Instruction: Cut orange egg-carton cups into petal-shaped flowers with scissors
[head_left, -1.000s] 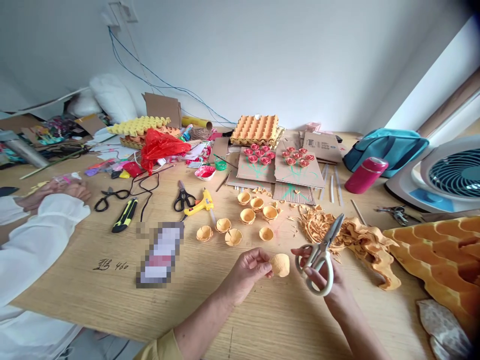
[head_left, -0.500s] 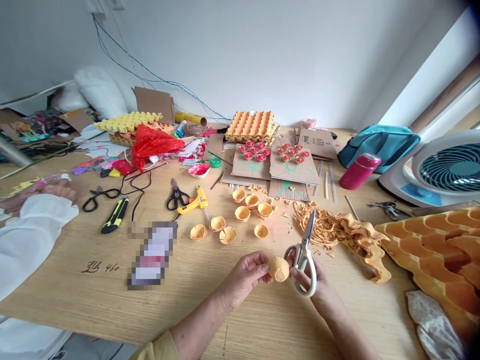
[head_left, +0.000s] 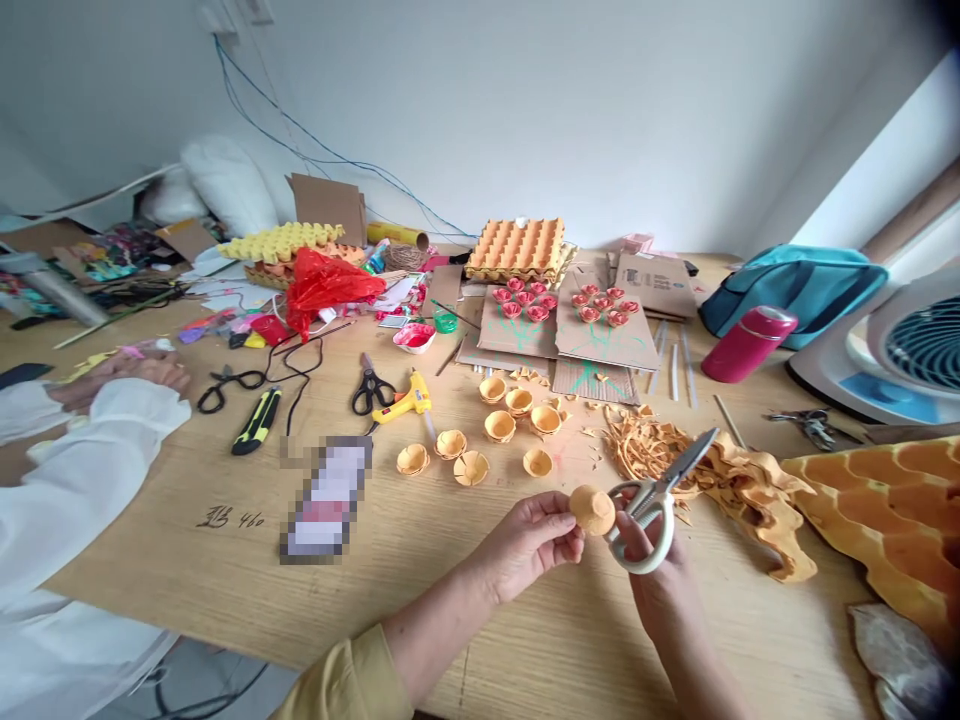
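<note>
My left hand [head_left: 544,540] pinches an orange egg-carton cup [head_left: 592,510] by its left side, its rounded bottom facing me. Looped on the fingers of my right hand [head_left: 660,560] is a pair of white-handled scissors [head_left: 656,505]. Their blades look closed and point up and to the right, away from the cup. Beyond my hands several trimmed egg-carton cups [head_left: 499,427] stand on the wooden table [head_left: 360,620]. A heap of orange carton scraps [head_left: 649,445] lies past the scissors.
Left of the cups lie a yellow glue gun [head_left: 409,400], black scissors [head_left: 371,388], a utility knife [head_left: 257,422] and a blurred-out flat object [head_left: 330,497]. Cardboard with pink flowers [head_left: 525,320] lies behind. An egg tray [head_left: 885,500] is at right. Another person's sleeve [head_left: 97,480] rests at left.
The scissors have tilted from nearly upright to pointing right. The cup has turned a little in my left hand. My view has shifted slightly left, so most things sit further right.
</note>
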